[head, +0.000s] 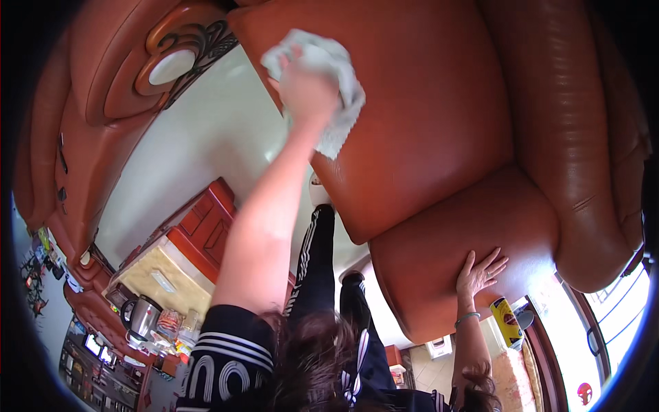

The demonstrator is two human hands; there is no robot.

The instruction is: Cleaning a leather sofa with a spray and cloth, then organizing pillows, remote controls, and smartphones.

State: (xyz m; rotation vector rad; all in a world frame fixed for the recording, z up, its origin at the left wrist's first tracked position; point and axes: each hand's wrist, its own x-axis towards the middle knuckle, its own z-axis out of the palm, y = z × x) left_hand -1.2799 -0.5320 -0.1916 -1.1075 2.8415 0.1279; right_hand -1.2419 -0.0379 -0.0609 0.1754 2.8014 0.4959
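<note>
My left hand [311, 90], blurred, grips a crumpled pale grey-white cloth [347, 121]. The cloth lies against the front edge of a reddish-brown leather sofa seat [422, 108]. My right hand [479, 273] is spread flat, palm down, on the adjoining leather section [437, 252] of the same sofa. It holds nothing, and a bracelet [467, 320] circles that wrist. The thick padded backrest [566, 144] runs along the right side of the view.
A wooden coffee table [206, 221] carries a metal kettle [142, 316] and several packets. Another leather sofa [87, 154] stands across the pale floor [195, 134]. Past my right hand are a yellow container [506, 323] and a bright barred window [623, 309].
</note>
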